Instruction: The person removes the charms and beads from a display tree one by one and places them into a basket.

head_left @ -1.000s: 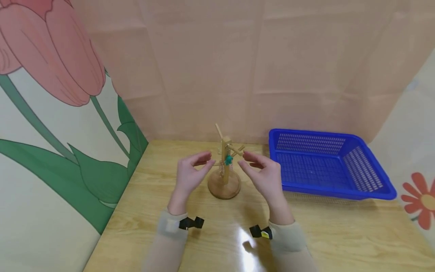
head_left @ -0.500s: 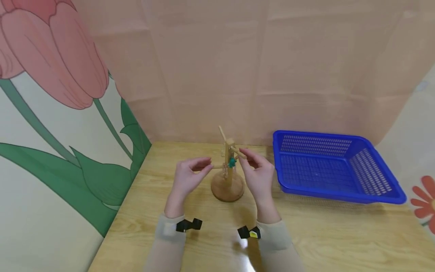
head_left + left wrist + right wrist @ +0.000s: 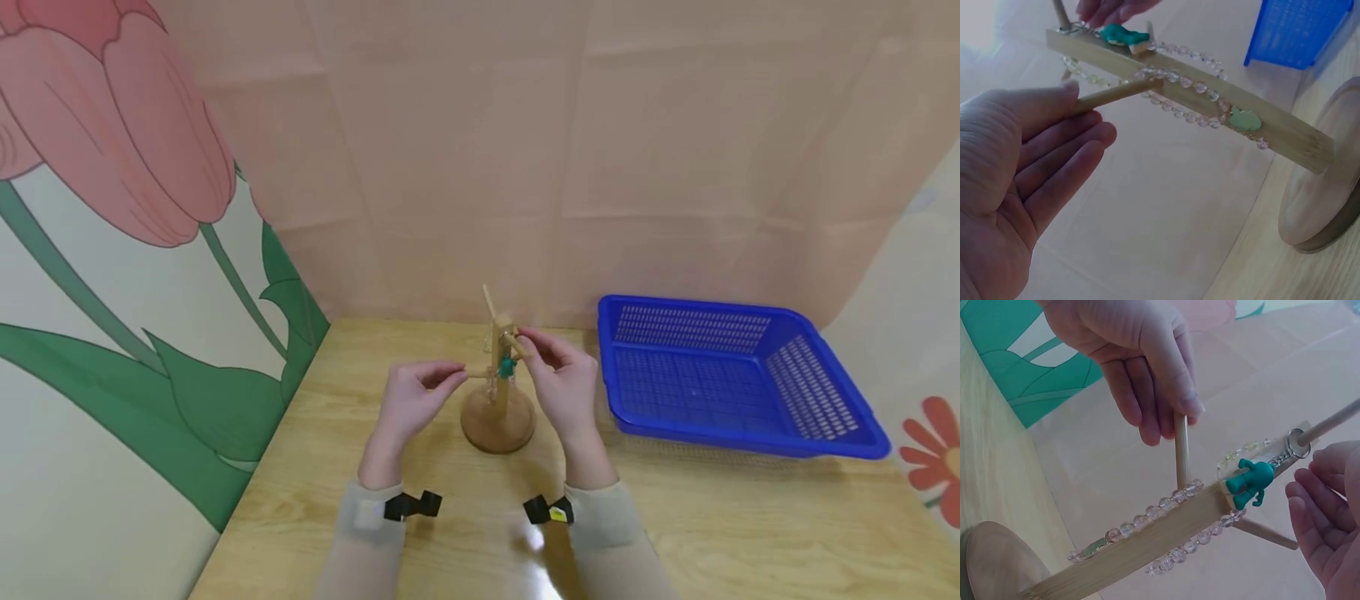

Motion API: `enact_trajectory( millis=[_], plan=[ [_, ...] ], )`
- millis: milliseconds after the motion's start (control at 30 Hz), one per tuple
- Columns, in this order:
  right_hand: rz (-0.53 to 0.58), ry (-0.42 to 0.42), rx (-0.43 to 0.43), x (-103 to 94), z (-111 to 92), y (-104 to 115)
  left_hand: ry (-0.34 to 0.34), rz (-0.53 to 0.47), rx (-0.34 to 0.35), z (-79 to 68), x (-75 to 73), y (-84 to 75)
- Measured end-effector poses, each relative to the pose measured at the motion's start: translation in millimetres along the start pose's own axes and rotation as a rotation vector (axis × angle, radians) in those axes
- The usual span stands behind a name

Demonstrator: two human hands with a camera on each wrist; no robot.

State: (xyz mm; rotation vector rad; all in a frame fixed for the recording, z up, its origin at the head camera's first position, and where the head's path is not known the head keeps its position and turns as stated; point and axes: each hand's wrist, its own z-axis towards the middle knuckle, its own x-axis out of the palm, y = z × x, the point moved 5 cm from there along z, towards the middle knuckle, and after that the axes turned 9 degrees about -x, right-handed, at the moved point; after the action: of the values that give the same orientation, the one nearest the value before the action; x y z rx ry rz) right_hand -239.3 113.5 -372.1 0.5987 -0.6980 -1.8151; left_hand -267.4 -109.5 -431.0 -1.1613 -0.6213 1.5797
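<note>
A wooden jewelry stand (image 3: 498, 425) with a round base and several pegs stands upright on the table. My left hand (image 3: 412, 396) pinches the end of its left peg (image 3: 1113, 95) between thumb and fingers. From that peg hangs a bracelet of clear pink beads (image 3: 1200, 86) with a pale green charm (image 3: 1244, 119). My right hand (image 3: 566, 383) is beside the upper front peg (image 3: 1335, 422), fingers loosely bent, with a visible gap between them and the thumb. A keychain with a green figure (image 3: 1252, 482) hangs there by its metal ring (image 3: 1299, 444), close to my right fingertips.
A blue plastic basket (image 3: 731, 446) sits to the right of the stand. Another pink bead bracelet (image 3: 1179, 554) and a pale yellow one (image 3: 1235, 452) hang on other pegs. A pinkish cloth backdrop (image 3: 450, 167) rises behind the table.
My left hand has closed in on the left peg and now pinches it. My right hand has moved left, nearer the upper peg and the keychain.
</note>
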Motion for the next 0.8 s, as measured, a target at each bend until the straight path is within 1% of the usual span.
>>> enact_trajectory(
  millis=[167, 233, 333, 500, 600, 800],
  plan=[
    [0.019, 0.009, -0.019, 3.1, -6, -23, -0.055, -0.002, -0.034, -0.3, 0.3, 4.7],
    [0.026, 0.017, -0.042, 3.5, -7, -27, -0.073, -0.010, -0.041, 0.2, 1.0, 6.1],
    [0.021, 0.023, -0.087, 3.3, -8, -27, -0.094, -0.033, -0.055, 1.2, 2.2, 7.4],
    [-0.034, 0.031, -0.170, 3.2, -9, -25, -0.118, -0.114, -0.116, 1.6, 4.4, 10.0],
    [-0.070, 0.034, -0.199, 3.3, -9, -24, -0.129, -0.153, -0.149, 1.6, 5.5, 12.0],
    [-0.151, 0.013, -0.242, 4.3, -10, -19, -0.137, -0.159, -0.163, 1.6, 5.7, 13.6]
  ],
)
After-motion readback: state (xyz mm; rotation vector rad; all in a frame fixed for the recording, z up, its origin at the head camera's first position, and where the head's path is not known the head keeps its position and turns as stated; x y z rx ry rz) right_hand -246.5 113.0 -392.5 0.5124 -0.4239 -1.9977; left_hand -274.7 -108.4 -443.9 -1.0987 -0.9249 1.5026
